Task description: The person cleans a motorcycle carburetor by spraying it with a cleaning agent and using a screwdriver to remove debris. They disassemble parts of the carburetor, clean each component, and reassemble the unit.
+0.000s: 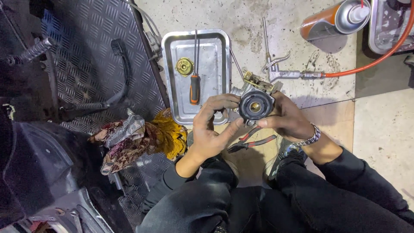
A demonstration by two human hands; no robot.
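Both hands grip a carburetor (254,101) just beside the tray's (172,82) near corner: left hand (211,125) pinching its black round diaphragm (255,105), right hand (286,118) cradling the body. Brass cap (184,66) and screwdriver (195,82) lie in the tray, so it looks partly dismantled, not reassembled.

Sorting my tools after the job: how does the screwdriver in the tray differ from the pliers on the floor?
The screwdriver lies in the metal tray; the pliers lie on the floor below the hands. The screwdriver has an orange-and-black handle, while the pliers have red-and-black handles. The screwdriver is in full view, pointing away from the person; the pliers are partly hidden by the left hand and right hand. Neither tool is being held.
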